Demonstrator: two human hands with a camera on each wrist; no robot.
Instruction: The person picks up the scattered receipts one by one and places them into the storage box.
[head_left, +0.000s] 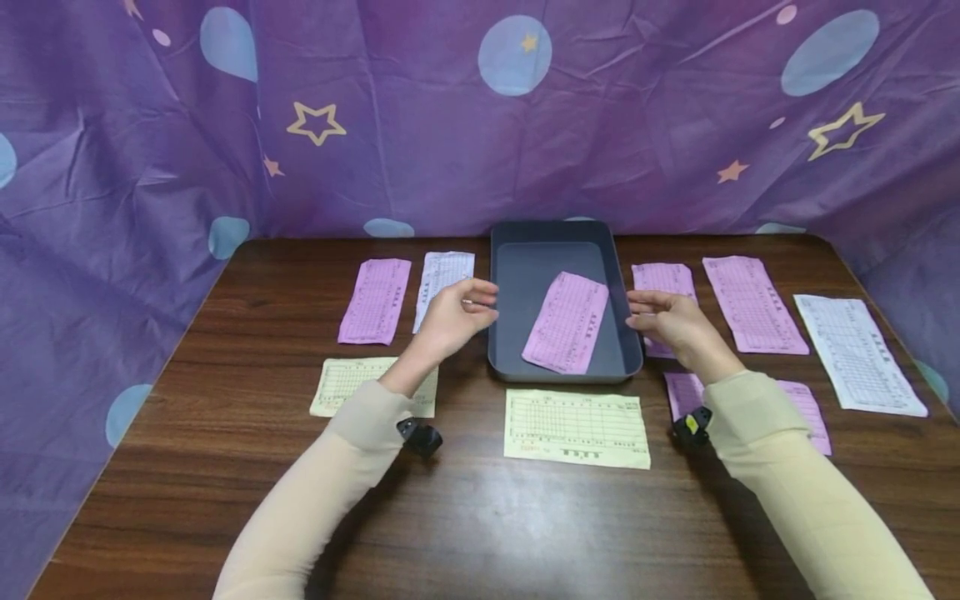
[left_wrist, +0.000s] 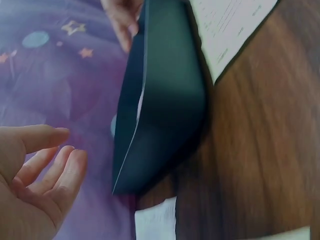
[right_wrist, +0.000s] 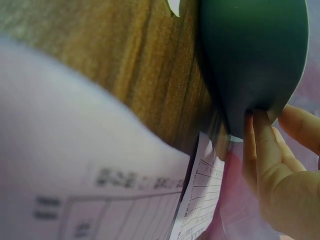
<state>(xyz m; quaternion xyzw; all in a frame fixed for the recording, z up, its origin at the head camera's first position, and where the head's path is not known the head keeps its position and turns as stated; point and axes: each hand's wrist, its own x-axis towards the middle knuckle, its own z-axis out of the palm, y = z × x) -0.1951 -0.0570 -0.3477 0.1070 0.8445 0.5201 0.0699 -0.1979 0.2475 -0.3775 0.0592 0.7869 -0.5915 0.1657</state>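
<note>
A dark grey rectangular tray (head_left: 517, 271) stands at the back middle of the table. One pink printed slip (head_left: 567, 323) lies slanted inside it. My left hand (head_left: 457, 318) is beside the tray's left wall, fingers loosely bent and holding nothing. The left wrist view shows a gap between that hand (left_wrist: 42, 175) and the tray wall (left_wrist: 172, 95). On the opposite side, my right hand (head_left: 678, 327) has its extended fingertips at the tray's right wall. In the right wrist view, these fingers (right_wrist: 265, 137) touch the outside of the wall, with the thumb near the rim.
Left of the tray lie a pink slip (head_left: 375, 300), a white slip (head_left: 447, 275) and a yellow slip (head_left: 345, 379). Another yellow slip (head_left: 576, 427) lies in front. Several pink slips (head_left: 753, 304) and a white slip (head_left: 860, 354) lie right. A purple curtain (head_left: 420, 133) hangs behind.
</note>
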